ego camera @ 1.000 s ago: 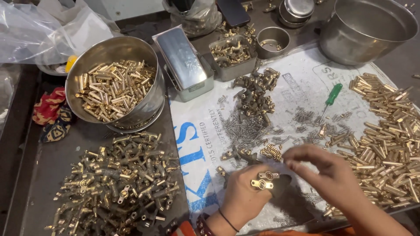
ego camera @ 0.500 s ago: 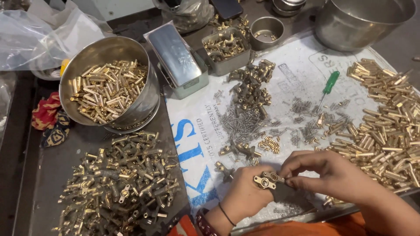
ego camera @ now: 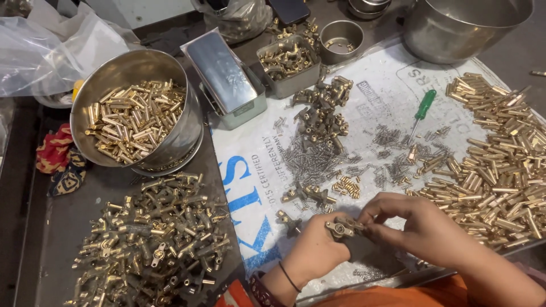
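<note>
My left hand [ego camera: 315, 250] grips a small brass fitting [ego camera: 341, 227] low in the head view, just above the white printed sheet [ego camera: 375, 102]. My right hand [ego camera: 421, 227] pinches the same fitting from the right, fingertips on its end. A few loose brass fittings [ego camera: 310, 194] and small brass sleeves [ego camera: 347, 186] lie just beyond the hands. A patch of small steel springs [ego camera: 310, 159] spreads further up the sheet.
A heap of assembled brass fittings [ego camera: 151, 239] lies at the lower left. A steel bowl of brass tubes [ego camera: 133, 116] stands upper left, a pile of brass tubes [ego camera: 500, 165] at right. A green screwdriver [ego camera: 421, 111], metal tins [ego camera: 227, 79] and a large steel pot [ego camera: 466, 25] sit beyond.
Both hands have stayed together on the brass fitting, turning it slightly. The view has shifted a little, with the hands now nearer the lower middle.
</note>
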